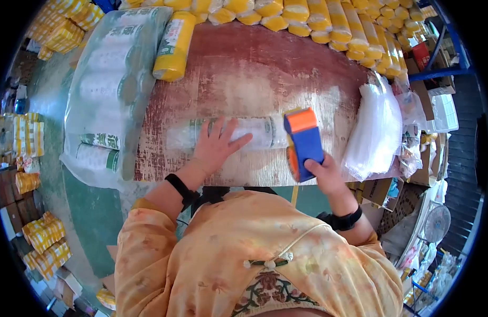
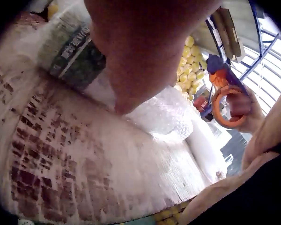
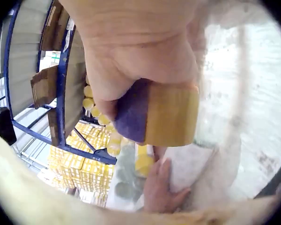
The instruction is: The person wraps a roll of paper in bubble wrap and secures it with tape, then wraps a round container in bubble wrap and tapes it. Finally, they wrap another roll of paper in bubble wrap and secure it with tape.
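Observation:
A roll in clear bubble wrap (image 1: 257, 132), white with green print, lies crosswise on the worn red table (image 1: 228, 68). My left hand (image 1: 216, 145) rests on it with fingers spread, left of its middle. In the left wrist view the wrap (image 2: 166, 115) shows beyond that hand (image 2: 140, 51). My right hand (image 1: 328, 174) grips a blue and orange tape dispenser (image 1: 307, 142) at the roll's right end, tilted and raised in the left wrist view. In the right wrist view the wide tape roll (image 3: 172, 115) hides most of the fingers.
A large clear bag of green-printed rolls (image 1: 104, 79) lies at the left, with a yellow roll (image 1: 175, 45) beside it. Many yellow rolls (image 1: 318, 18) line the back edge. A stack of white bubble sheets (image 1: 375, 127) lies at the table's right. Blue shelving (image 1: 442, 74) stands beyond.

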Demonstrator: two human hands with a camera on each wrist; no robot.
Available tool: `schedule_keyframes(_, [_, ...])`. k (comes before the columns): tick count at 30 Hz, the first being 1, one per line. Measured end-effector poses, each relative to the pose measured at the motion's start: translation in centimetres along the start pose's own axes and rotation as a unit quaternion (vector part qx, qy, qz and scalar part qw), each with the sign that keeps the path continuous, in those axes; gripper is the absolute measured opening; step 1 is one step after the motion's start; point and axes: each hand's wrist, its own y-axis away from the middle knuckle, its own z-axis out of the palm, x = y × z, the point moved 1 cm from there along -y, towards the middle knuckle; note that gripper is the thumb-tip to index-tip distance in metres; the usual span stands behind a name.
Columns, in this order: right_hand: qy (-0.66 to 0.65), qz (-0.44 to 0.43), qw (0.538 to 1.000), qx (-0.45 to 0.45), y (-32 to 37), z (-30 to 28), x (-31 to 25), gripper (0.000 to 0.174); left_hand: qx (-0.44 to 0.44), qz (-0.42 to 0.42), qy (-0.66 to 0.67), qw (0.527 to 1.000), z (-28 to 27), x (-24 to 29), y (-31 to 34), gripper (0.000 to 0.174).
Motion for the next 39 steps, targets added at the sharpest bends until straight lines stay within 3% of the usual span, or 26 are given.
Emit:
schedule_keyframes(2, [-0.068, 0.029, 0.997, -0.014, 0.2, 2.1, 0.5, 0.034, -0.001, 0.005, -0.002, 1.0, -0.1, -0.2, 0.1, 0.053])
schedule_keyframes(6, [-0.148, 0.177, 0.972, 0.033, -1.3, 4.2, 4.2, 0.031, 0.018, 0.017, 0.004, 1.0, 0.5, -0.6, 0.2, 0.059])
schedule_keyframes(8, [-0.103, 0.176, 0.973, 0.106, -1.9, 4.5, 7.6, 0.03, -0.015, 0.015, 0.013, 1.0, 0.8, -0.9, -0.3, 0.067])
schedule_keyframes(12, [-0.121, 0.149, 0.977, 0.094, -3.6, 5.1, 4.8, 0.037, -0.174, -0.025, 0.082, 0.981, -0.4, -2.5, -3.1, 0.084])
schedule_keyframes(15, [-0.104, 0.119, 0.981, 0.116, -5.8, 4.8, 3.6, 0.042, -0.278, -0.046, 0.205, 0.937, -0.4, -5.3, -6.2, 0.084])
schedule_keyframes(18, [-0.068, 0.156, 0.977, 0.129, -4.5, 5.5, 6.4, 0.043, -0.289, 0.028, 0.234, 0.928, 0.6, -7.5, -8.2, 0.086])
schedule_keyframes(21, [-0.108, 0.131, 0.978, 0.122, -1.9, 6.8, 8.4, 0.039, -0.331, 0.05, 0.386, 0.859, 3.1, -10.0, -10.0, 0.085])
schedule_keyframes(24, [-0.12, 0.151, 0.972, 0.138, -3.5, 6.4, 8.2, 0.037, -0.367, 0.014, 0.402, 0.839, 5.1, -11.0, -11.0, 0.083])
schedule_keyframes(25, [-0.113, 0.163, 0.969, 0.147, -4.6, 6.1, 8.0, 0.037, -0.314, 0.033, 0.364, 0.876, 3.5, -10.4, -10.9, 0.087])
schedule_keyframes(27, [-0.137, 0.16, 0.969, 0.126, -5.8, 5.9, 6.5, 0.037, -0.189, 0.035, 0.157, 0.969, 1.7, -7.5, -8.2, 0.09])
schedule_keyframes(29, [-0.152, 0.152, 0.971, 0.1, -6.8, 5.2, 5.3, 0.038, -0.091, 0.026, -0.006, 0.995, 2.2, -5.6, -5.5, 0.096])
schedule_keyframes(32, [-0.177, 0.132, 0.974, 0.053, -9.0, 3.9, 2.6, 0.038, -0.151, -0.014, -0.014, 0.988, 3.1, -6.7, -8.5, 0.096])
schedule_keyframes(35, [-0.16, 0.117, 0.978, 0.066, -11.0, 3.6, 1.4, 0.041, -0.217, -0.031, 0.199, 0.955, 0.6, -9.3, -12.1, 0.095])
schedule_keyframes(36, [-0.159, 0.115, 0.978, 0.071, -11.3, 3.5, 1.4, 0.042, -0.232, -0.033, 0.203, 0.951, 1.1, -9.9, -12.5, 0.094])
schedule_keyframes(39, [-0.122, 0.13, 0.978, 0.106, -9.2, 4.0, 6.7, 0.04, -0.272, -0.019, 0.235, 0.933, 3.1, -11.8, -13.8, 0.091])
